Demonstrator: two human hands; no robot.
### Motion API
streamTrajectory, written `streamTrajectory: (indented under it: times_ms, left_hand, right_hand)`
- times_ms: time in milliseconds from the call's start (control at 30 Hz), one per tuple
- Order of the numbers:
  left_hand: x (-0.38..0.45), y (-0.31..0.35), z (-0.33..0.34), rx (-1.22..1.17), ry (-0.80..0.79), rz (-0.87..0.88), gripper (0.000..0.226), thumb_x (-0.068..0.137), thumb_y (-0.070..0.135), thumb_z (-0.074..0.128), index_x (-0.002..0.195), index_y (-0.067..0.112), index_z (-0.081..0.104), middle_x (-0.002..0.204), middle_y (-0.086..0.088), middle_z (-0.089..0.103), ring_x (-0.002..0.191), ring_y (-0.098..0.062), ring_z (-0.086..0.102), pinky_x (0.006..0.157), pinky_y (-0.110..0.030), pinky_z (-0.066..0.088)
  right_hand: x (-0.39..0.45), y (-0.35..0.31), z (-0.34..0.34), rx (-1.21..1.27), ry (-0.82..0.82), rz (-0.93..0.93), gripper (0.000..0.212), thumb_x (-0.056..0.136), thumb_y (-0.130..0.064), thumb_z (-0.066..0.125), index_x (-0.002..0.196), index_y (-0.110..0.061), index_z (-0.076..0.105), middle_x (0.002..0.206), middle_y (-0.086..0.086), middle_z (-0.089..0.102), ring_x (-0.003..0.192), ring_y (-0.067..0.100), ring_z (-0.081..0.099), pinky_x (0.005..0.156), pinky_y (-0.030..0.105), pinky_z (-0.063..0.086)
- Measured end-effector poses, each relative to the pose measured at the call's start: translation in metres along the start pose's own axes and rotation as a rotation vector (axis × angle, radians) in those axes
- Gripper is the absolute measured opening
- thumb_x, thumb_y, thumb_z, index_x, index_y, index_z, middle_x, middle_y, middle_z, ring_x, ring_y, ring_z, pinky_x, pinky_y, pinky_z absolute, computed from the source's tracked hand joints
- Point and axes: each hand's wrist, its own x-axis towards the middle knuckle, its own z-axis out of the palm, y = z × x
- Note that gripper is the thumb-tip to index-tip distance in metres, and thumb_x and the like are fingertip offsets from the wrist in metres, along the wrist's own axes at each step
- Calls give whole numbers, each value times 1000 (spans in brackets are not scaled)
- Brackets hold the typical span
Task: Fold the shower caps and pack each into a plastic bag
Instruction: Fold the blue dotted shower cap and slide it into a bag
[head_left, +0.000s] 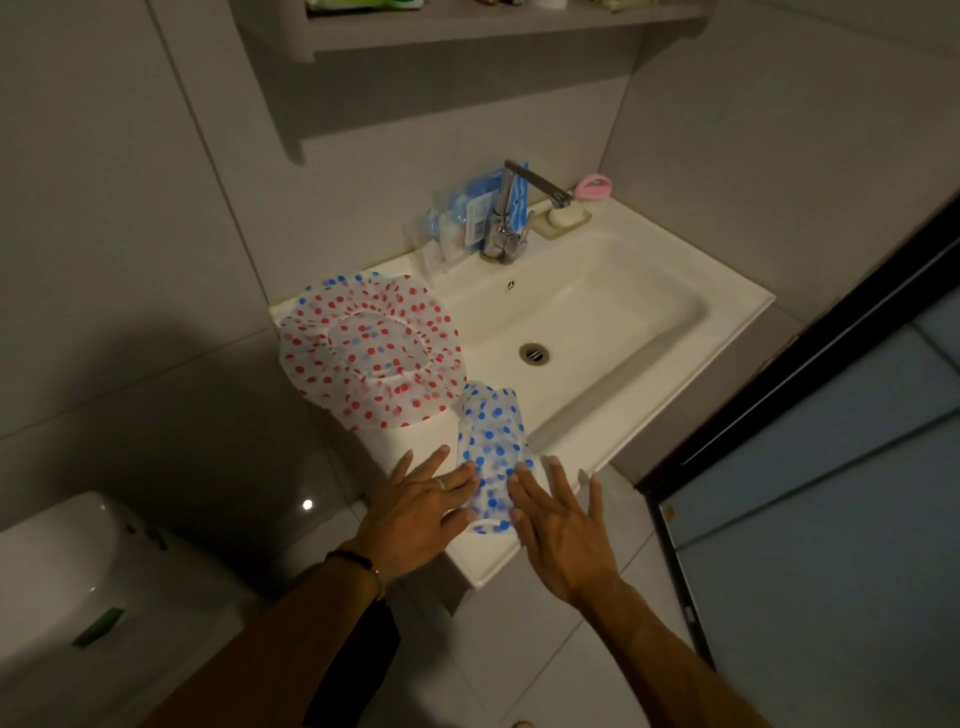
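Note:
A folded shower cap with blue dots lies as a narrow strip on the near left rim of the white sink. My left hand rests flat at its left side, fingers spread and touching its lower part. My right hand lies flat at its right side, fingertips on the cap's edge. Neither hand grips it. A shower cap with red dots lies unfolded on the sink's left corner, with another blue-dotted cap showing under it. Clear plastic bags with packed items stand behind the faucet.
A chrome faucet stands at the back of the basin, with a soap dish and pink brush to its right. A toilet is at lower left. A dark door frame runs along the right. A shelf hangs above.

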Motion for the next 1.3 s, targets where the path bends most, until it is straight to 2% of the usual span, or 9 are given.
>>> streamTrajectory:
  times_ms: [133,333,467,600,733,933,1033,1200,1300]
  left_hand:
    - [-2,6,-3,-28,29,7,110,62,76,-28,145,31,28,152,13,26,145,-17,9,115,-44,-2]
    - [-6,2,2,-14,69,53,96,74,69,-23,145,30,29,152,9,29,144,-20,11,112,-45,-4]
    - [-8,-2,5,11,53,49,96,73,67,-26,147,29,22,155,11,19,145,-16,3,113,-40,-8]
    - [-11,2,-1,-48,26,33,81,83,73,0,148,29,21,156,12,15,145,-13,-1,113,-38,-9]
    - [-9,13,-8,10,97,45,69,85,64,40,141,25,33,152,1,26,140,-21,17,113,-39,10]
    - [-2,18,-11,103,127,44,48,91,44,44,134,22,38,135,-3,44,121,-19,40,105,-36,30]
    - [-2,20,-15,87,137,29,43,95,40,46,134,22,44,128,-4,55,116,-19,47,100,-33,36]
    - [-10,20,-12,-325,314,-92,26,93,31,54,112,15,62,100,-3,66,92,-12,58,80,-22,52]
    - [-8,25,-11,-476,348,-190,23,90,29,59,108,15,61,96,0,67,85,-10,64,74,-22,56]
  right_hand:
    - [-8,16,-14,-28,-20,6,81,78,-63,-23,149,-33,2,151,-15,-7,138,17,-24,105,47,-27]
    - [8,-28,-14,-57,43,-91,48,95,-43,28,138,-28,41,143,-3,45,137,27,26,115,56,6]
    - [2,-8,-8,-14,-48,-50,58,94,-54,0,148,-35,7,153,-13,2,142,15,-8,107,40,-31]
    - [-10,22,-15,4,18,-69,70,91,-59,-6,149,-29,17,158,-4,12,146,22,6,117,47,-3]
    - [-12,3,-26,149,173,-137,58,90,-57,38,137,-23,44,141,2,48,128,19,46,108,41,35]
    - [5,-18,-21,-1,156,-156,51,80,-39,70,124,-18,56,115,6,67,101,24,65,94,40,47]
    - [9,-12,-24,204,231,-129,29,85,-36,67,110,-21,64,94,1,72,76,15,68,78,33,57]
    - [14,-3,-41,654,71,164,13,90,-36,58,94,-24,59,94,-4,66,81,11,63,67,23,54]
    - [25,-4,-42,695,-3,267,13,91,-36,56,92,-23,55,93,-4,65,82,14,62,68,24,53]
